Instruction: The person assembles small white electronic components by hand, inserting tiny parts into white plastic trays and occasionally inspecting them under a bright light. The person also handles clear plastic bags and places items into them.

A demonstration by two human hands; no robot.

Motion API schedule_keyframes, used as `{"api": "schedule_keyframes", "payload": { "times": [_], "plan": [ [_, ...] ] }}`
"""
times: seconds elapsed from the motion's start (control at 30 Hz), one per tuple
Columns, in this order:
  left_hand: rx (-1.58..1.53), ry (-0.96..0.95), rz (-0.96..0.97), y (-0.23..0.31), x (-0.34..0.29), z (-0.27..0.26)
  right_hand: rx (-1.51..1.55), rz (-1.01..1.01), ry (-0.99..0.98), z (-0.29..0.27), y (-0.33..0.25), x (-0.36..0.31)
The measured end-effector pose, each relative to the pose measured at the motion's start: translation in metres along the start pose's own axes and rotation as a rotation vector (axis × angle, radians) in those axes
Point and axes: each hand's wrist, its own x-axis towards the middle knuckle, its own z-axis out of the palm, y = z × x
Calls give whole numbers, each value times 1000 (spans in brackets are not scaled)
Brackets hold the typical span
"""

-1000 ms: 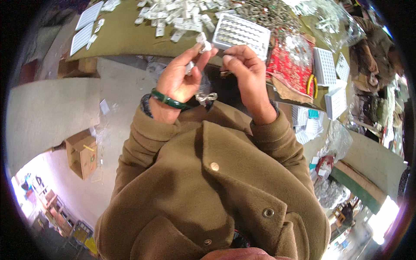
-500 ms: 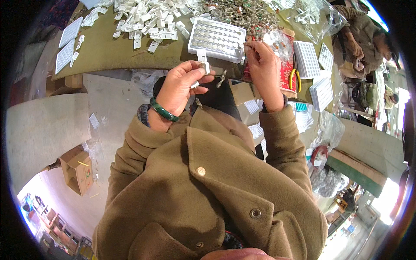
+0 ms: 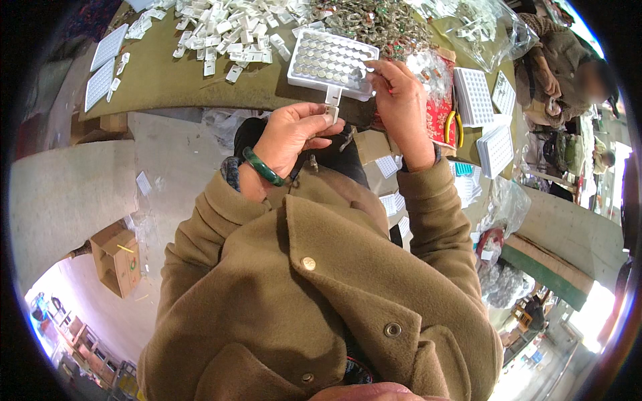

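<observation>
My left hand, with a green bangle at its wrist, pinches a small white plastic casing between thumb and fingers. The casing is held just off the near edge of a white tray filled with rows of round silver discs that look like button cells. My right hand reaches over the tray's right end. Its thumb and forefinger are pressed together close to the discs; whatever may be between them is too small to make out.
White plastic pieces lie heaped at the far left, beside a pile of small metallic parts. To the right are yellow-handled pliers, a red patterned cloth and stacked white trays. Another person sits at far right.
My left hand has moved slightly right and down with the white casing, which now points up at the tray. My right hand has shifted a little left, onto the tray's right end.
</observation>
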Motion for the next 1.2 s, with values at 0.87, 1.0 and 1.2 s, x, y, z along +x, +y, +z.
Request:
{"api": "schedule_keyframes", "payload": {
  "times": [0.87, 1.0, 1.2],
  "plan": [
    [-40, -27, 145, -1, -4, -7, 151, -92, -169, 6, -52, -22],
    [-77, -61, 111, -5, -6, -15, 187, -38, -243, 4, -52, -28],
    [-170, -40, 74, -11, -3, -15, 360, 17, -255, 5, -49, -30]
  ]
}}
